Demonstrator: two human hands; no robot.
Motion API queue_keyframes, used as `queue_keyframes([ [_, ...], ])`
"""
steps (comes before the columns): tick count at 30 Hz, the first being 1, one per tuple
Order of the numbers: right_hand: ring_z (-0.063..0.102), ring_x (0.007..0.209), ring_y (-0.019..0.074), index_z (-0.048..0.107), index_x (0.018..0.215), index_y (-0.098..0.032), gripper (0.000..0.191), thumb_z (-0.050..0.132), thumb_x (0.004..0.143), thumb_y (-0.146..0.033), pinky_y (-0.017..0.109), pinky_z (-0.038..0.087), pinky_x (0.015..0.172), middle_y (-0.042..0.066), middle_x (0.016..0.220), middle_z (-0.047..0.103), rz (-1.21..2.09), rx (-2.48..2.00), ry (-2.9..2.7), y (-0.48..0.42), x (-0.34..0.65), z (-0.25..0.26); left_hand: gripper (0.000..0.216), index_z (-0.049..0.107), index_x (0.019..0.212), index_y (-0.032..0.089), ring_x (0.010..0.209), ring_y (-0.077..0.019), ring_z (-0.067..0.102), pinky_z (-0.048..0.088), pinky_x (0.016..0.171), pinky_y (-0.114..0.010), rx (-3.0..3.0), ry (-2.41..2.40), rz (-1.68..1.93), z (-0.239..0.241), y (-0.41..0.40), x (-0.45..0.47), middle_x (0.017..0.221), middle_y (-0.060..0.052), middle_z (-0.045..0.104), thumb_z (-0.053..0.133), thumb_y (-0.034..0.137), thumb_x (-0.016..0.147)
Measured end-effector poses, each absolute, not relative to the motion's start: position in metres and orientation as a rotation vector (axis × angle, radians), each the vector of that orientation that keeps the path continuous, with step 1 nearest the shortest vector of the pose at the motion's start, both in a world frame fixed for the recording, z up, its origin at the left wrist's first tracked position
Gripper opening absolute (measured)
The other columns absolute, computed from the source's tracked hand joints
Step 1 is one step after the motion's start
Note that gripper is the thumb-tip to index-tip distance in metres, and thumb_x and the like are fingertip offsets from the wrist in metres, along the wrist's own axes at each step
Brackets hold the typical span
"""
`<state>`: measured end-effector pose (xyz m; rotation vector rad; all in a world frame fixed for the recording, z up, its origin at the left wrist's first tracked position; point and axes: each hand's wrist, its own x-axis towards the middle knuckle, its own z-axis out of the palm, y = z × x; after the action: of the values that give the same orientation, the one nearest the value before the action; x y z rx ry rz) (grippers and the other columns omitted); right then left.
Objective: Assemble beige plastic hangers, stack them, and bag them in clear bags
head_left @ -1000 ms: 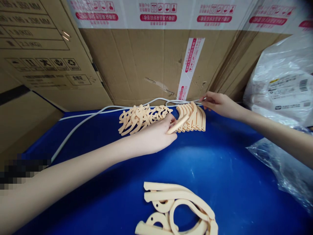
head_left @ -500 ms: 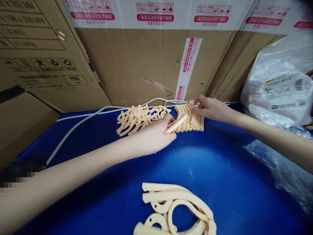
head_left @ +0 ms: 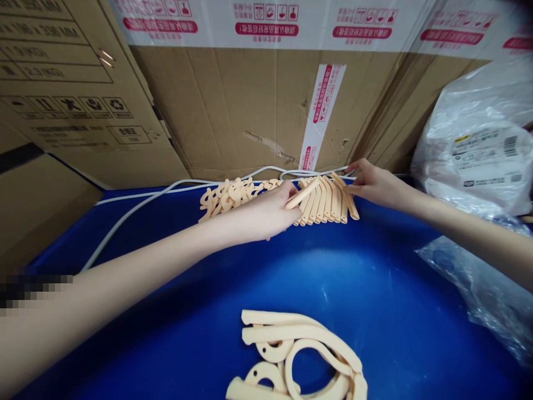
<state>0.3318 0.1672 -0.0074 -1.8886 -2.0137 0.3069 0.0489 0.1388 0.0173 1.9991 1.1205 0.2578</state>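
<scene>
My left hand (head_left: 272, 208) is closed around a curved beige plastic hanger arm (head_left: 302, 194) that angles up to the right. Just beyond it, similar hanger arms (head_left: 318, 203) stand side by side in a row. At the row's right end my right hand (head_left: 372, 183) has its fingertips closed at a single hanger arm (head_left: 350, 203), tilted apart from the others. Left of the row lies a pile of small beige hook pieces (head_left: 231, 194), partly hidden behind my left hand.
Folded beige hanger pieces (head_left: 303, 325) lie on the blue surface (head_left: 200, 333) near me. Cardboard boxes (head_left: 233, 105) stand along the back and left. A white cable (head_left: 125, 216) runs behind the parts. Plastic-wrapped goods (head_left: 478, 144) sit at the right.
My right hand has moved right, and the end hanger arm now leans away from the row. My left hand has shifted slightly up, still holding its hanger arm.
</scene>
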Motion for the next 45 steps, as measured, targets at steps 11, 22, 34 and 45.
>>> queue_keyframes([
  [11, 0.063, 0.063, 0.0221, 0.051, 0.117, -0.021, 0.05, 0.062, 0.075, -0.047, 0.034, 0.043, 0.059, 0.002, 0.076, 0.071, 0.363, -1.798, -2.111, 0.167, 0.34, -0.01, 0.02, 0.052, 0.096, 0.018, 0.096, -0.0183, 0.06, 0.052, 0.063, -0.022, 1.767, 1.044, 0.479, 0.022, 0.17, 0.065, 0.107, -0.008, 0.059, 0.053, 0.022, 0.076],
  [22, 0.058, 0.056, 0.018, 0.05, 0.118, -0.021, 0.045, 0.05, 0.086, -0.053, 0.032, 0.044, 0.056, -0.001, 0.066, 0.064, 0.557, -1.722, -2.135, 0.159, 0.332, -0.01, 0.017, 0.051, 0.088, 0.017, 0.105, -0.0195, 0.059, 0.053, 0.075, -0.024, 1.468, 0.967, 0.515, 0.016, 0.175, 0.084, 0.107, -0.01, 0.062, 0.055, 0.013, 0.072],
  [34, 0.056, 0.061, 0.0192, 0.058, 0.114, -0.017, 0.043, 0.046, 0.09, -0.052, 0.031, 0.038, 0.059, 0.005, 0.077, 0.066, 0.191, -1.721, -2.192, 0.146, 0.317, 0.003, 0.032, 0.056, 0.088, 0.017, 0.092, -0.0205, 0.062, 0.05, 0.073, -0.029, 1.636, 1.01, 0.556, 0.014, 0.177, 0.085, 0.092, -0.008, 0.062, 0.048, 0.047, 0.091],
  [45, 0.053, 0.056, 0.0115, 0.067, 0.076, -0.018, 0.037, 0.064, 0.083, -0.054, 0.025, 0.037, 0.048, 0.0, 0.064, 0.061, 1.027, -1.125, -2.07, 0.099, 0.226, 0.046, 0.072, 0.064, 0.06, 0.016, 0.055, -0.0146, 0.06, 0.043, 0.053, -0.024, 1.902, 0.847, 0.574, 0.039, 0.148, 0.072, 0.055, -0.005, 0.062, 0.029, 0.07, 0.092],
])
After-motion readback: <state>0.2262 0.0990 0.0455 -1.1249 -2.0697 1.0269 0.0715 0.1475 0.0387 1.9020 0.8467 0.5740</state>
